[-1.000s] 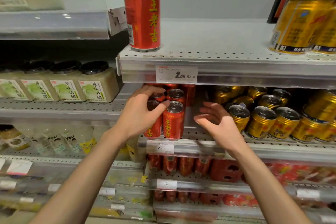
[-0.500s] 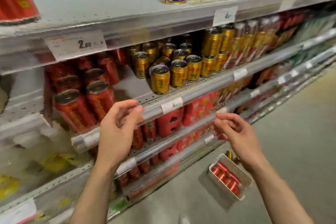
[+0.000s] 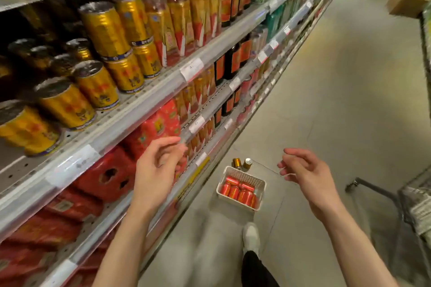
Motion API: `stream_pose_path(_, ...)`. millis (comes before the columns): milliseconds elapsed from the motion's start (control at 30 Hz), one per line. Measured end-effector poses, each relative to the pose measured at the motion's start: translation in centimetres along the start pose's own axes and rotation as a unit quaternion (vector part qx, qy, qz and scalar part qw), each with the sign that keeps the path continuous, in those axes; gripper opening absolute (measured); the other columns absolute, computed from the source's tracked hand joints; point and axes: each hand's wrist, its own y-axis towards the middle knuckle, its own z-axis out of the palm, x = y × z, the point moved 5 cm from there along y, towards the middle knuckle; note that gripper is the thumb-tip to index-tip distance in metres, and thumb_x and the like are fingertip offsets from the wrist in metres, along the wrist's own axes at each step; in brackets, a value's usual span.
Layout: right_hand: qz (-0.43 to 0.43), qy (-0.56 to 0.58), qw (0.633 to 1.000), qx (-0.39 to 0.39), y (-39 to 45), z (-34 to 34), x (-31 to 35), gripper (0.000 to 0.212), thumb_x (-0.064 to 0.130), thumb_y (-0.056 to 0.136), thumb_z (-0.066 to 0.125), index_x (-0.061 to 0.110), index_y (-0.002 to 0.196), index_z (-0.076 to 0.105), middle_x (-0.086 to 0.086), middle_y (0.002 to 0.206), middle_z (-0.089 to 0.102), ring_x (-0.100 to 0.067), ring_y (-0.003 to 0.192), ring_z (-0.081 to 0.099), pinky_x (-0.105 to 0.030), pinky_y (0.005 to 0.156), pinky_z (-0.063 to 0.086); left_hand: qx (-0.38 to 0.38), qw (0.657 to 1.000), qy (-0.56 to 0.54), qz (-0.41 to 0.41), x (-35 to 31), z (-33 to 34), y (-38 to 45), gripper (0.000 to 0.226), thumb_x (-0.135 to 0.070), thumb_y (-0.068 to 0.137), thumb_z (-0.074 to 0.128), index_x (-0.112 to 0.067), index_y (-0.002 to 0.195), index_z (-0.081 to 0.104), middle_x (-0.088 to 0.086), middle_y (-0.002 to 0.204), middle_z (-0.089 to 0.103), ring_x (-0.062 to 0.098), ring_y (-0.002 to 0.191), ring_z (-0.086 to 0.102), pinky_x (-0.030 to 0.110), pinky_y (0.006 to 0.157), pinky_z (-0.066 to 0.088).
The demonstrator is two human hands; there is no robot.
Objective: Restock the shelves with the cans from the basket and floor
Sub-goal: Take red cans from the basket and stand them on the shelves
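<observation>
While both bare hands, left hand (image 3: 155, 171) and right hand (image 3: 303, 173), hang loosely curled and empty, the white plastic basket (image 3: 261, 182) of red cans (image 3: 235, 191) waits on the floor beside 2 gold cans (image 3: 242, 163); fetching another can apparently comes next, calling for a stoop.

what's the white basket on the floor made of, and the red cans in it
Basket: looks like white moulded plastic, matte, its wall and floor perforated with small holes. Red cans: probably thin metal with a glossy printed coat, since they catch bright highlights; blur leaves it uncertain.
</observation>
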Motion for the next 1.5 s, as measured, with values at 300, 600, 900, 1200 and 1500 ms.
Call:
stream_pose_path(300, 0.100, -0.016, 0.995, 0.003, 14.6, -6.1, -7.3, 0.012, 0.014, 0.099, 0.068, 0.016, 0.110, 0.071, -0.005, 0.082, 0.079, -0.014, 0.069, 0.073, -0.026, 0.064, 0.059, 0.037, 0.994, 0.043, -0.090, 7.2, 15.6, 10.5, 0.012, -0.018, 0.094, 0.072, -0.027, 0.101, 0.074, 0.005, 0.095, 0.079, 0.012, 0.081, 0.072, 0.018, 0.068, 0.054)
stream_pose_path(600, 0.192, -0.063, 0.979, 0.000, 26.3, -7.7, -24.0, 0.014, 0.015, 0.099, 0.067, 0.019, 0.112, 0.069, -0.001, 0.083, 0.080, -0.011, 0.067, 0.072, -0.026, 0.064, 0.058, 0.097, 0.973, 0.117, -0.171, 25.3, 24.8, 16.9, 0.011, -0.003, 0.097, 0.065, -0.010, 0.105, 0.069, -0.008, 0.079, 0.077, -0.001, 0.068, 0.068, 0.012, 0.065, 0.053)
stream_pose_path(900, 0.191, -0.102, 0.976, 0.001, 35.3, -4.9, -51.0, 0.013, 0.021, 0.097, 0.069, 0.021, 0.110, 0.067, -0.002, 0.082, 0.079, -0.010, 0.068, 0.072, -0.029, 0.066, 0.057, 0.206, 0.943, 0.207, -0.159, 56.8, 28.2, 19.9, 0.016, -0.009, 0.100, 0.063, -0.018, 0.113, 0.066, -0.013, 0.079, 0.075, 0.004, 0.070, 0.070, 0.014, 0.070, 0.054)
stream_pose_path(1200, 0.153, -0.204, 0.967, 0.023, 40.2, 0.1, -70.2, 0.023, 0.030, 0.097, 0.070, 0.023, 0.118, 0.066, -0.003, 0.097, 0.076, -0.020, 0.085, 0.076, -0.046, 0.083, 0.063, 0.241, 0.926, 0.253, -0.141, 75.6, 27.4, 21.7, 0.020, -0.016, 0.097, 0.068, -0.023, 0.115, 0.065, 0.008, 0.094, 0.072, 0.027, 0.086, 0.071, 0.030, 0.075, 0.055)
stream_pose_path(1500, 0.104, -0.509, 0.837, 0.174, 41.2, 5.2, -77.2, 0.046, 0.054, 0.092, 0.067, 0.019, 0.120, 0.060, -0.007, 0.121, 0.066, -0.027, 0.104, 0.065, -0.036, 0.084, 0.051, 0.336, 0.885, 0.305, -0.108, 80.2, 29.0, 20.6, 0.019, -0.026, 0.096, 0.065, -0.032, 0.114, 0.063, -0.003, 0.098, 0.073, 0.003, 0.078, 0.068, 0.022, 0.074, 0.051)
